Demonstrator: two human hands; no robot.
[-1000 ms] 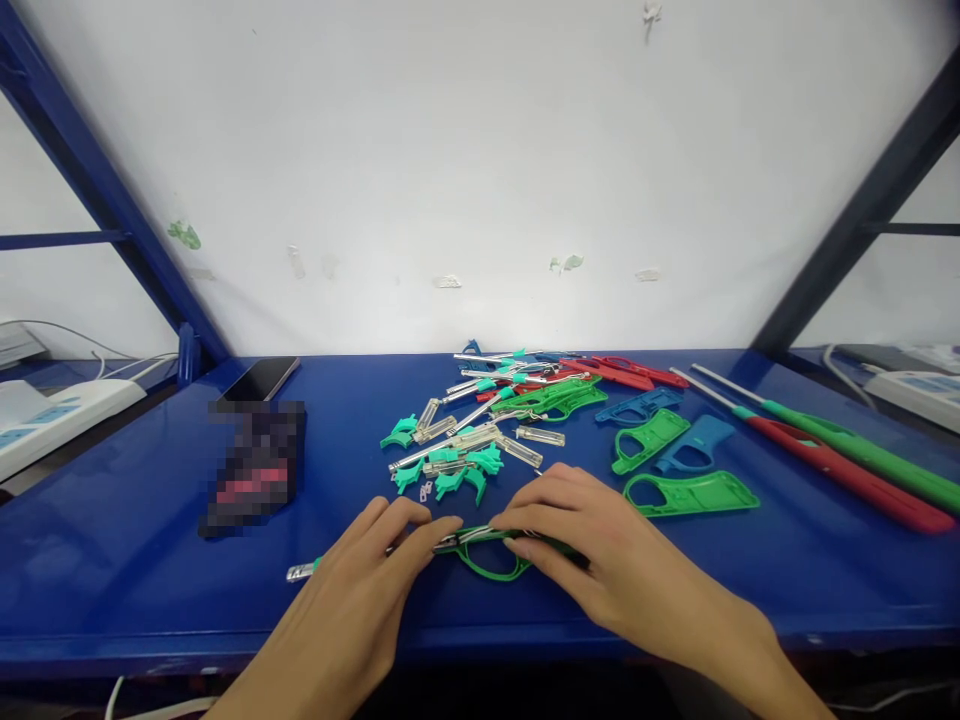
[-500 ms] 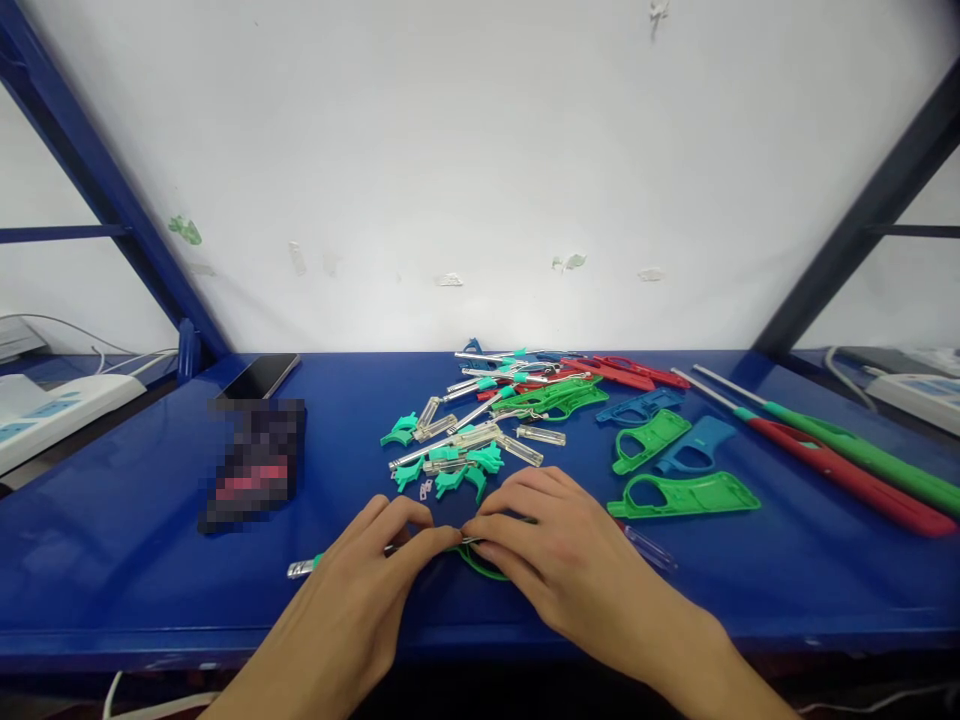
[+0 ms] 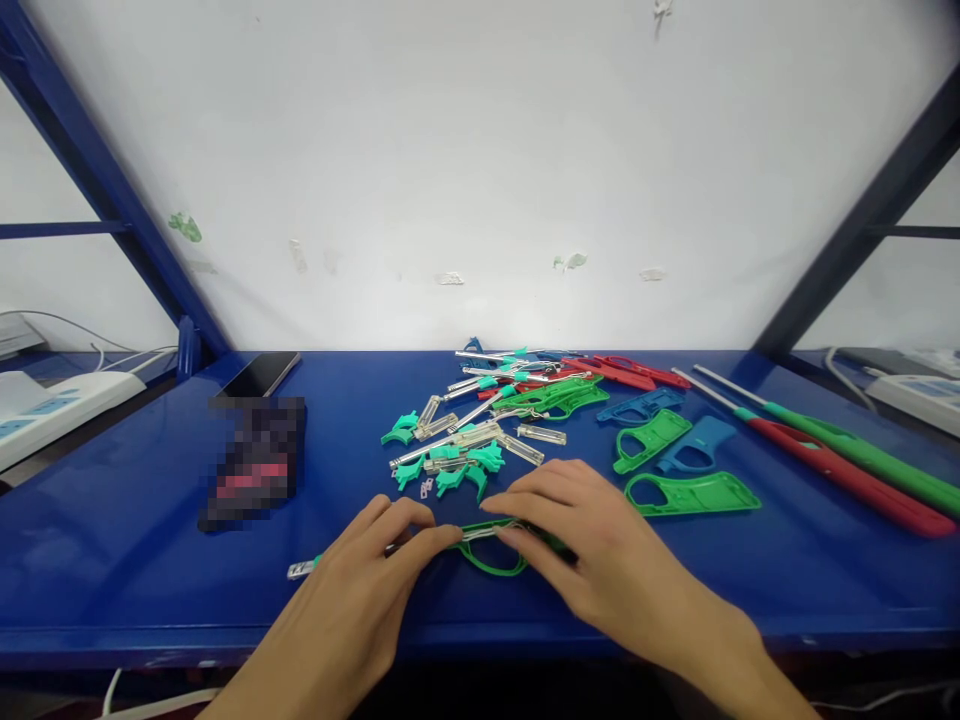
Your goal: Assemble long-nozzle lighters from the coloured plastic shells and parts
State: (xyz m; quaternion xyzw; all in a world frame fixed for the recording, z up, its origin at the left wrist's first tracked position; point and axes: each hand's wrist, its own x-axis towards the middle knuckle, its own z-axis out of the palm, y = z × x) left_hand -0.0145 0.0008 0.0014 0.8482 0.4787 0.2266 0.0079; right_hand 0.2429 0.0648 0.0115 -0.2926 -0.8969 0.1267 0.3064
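A green lighter casing half [image 3: 491, 570], with a looped trigger guard, lies near the front of the table between my hands. Thin pale wires [image 3: 480, 534] run along its upper edge. My left hand [image 3: 371, 570] is closed around the front of this casing, and a metal lighter tube [image 3: 301, 569] sticks out to its left. At the casing's rear, my right hand [image 3: 592, 550] has its thumb by the wires and its fingers over the far edge. The palm side of both hands and the casing's rear end are hidden.
Turquoise triggers [image 3: 451, 482], clear fuel tanks [image 3: 541, 435] and metal tubes lie piled beyond my hands. Green casing halves [image 3: 705, 495] and a blue one [image 3: 697, 443] are at right, beside a red lighter [image 3: 847, 470] and a green lighter [image 3: 862, 440]. A phone [image 3: 259, 376] lies at left.
My right hand has slid to the right along the casing, uncovering the wires and more of the green trigger guard. My left hand has stayed in place.
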